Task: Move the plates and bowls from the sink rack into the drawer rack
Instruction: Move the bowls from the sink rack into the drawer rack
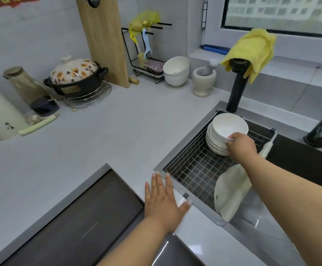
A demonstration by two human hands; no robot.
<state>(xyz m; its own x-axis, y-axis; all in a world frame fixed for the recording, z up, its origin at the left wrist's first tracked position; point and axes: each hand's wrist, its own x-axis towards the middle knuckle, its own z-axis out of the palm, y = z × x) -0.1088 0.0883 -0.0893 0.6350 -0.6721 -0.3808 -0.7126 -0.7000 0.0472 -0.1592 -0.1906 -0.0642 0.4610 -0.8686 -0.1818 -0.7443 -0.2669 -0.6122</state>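
A stack of several white bowls leans on its side at the far end of the wire sink rack. My right hand reaches into the rack and grips the rim of the front bowls, fingers curled over the edge. My left hand lies flat with fingers spread on the counter edge, just left of the rack's near corner. No drawer rack shows in this view.
A mesh cloth hangs over the rack's near right side. The black faucet with a yellow cloth stands behind the sink. Two more white bowls, a mortar, a clay pot and a cutting board line the back of the counter.
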